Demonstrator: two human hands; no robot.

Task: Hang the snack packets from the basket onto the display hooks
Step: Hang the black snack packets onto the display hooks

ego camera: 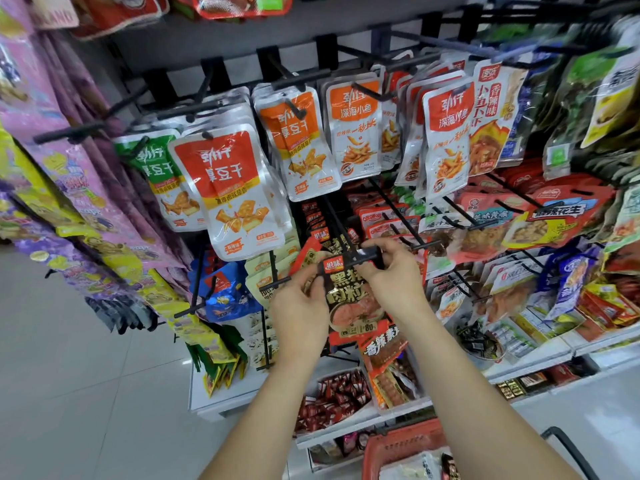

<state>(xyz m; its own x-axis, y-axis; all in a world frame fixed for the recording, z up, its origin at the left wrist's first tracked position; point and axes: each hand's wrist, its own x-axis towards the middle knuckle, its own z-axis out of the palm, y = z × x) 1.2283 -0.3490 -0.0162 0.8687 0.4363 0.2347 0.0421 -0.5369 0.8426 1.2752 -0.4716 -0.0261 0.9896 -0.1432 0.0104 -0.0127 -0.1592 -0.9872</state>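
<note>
**Fingers of both hands on a black packet at a hook tip**

The left hand's [299,306] fingers [311,277] curl in and pinch the upper left edge of the black packet [349,299]. The right hand's [391,271] fingers [367,268] and thumb close on its top right corner. Nearest the viewer, below the forearms, sits a red plastic basket [398,445] with a black handle [571,452] and pale packets inside.

The packet hangs upright between the hands, its top level with the blunt end of a black wire hook [370,253]. Fingers cover the hang hole, so it is probably at the tip, though that cannot be confirmed. It is a glossy, flat pouch. It carries a small red tag with white characters, large pale characters including "黑" and "肉粒", a picture of reddish meat, and "80" near the bottom.

Below it, a white shelf [346,424] holds dark red wrapped sweets [332,400]. Above hang white foil pouches [446,133] with red and orange panels reading "劲仔" and "深海小鱼", and one pouch with a green top [152,157]. To the right, a packet with a blue banner [561,212] reads "麻辣花生".
</note>
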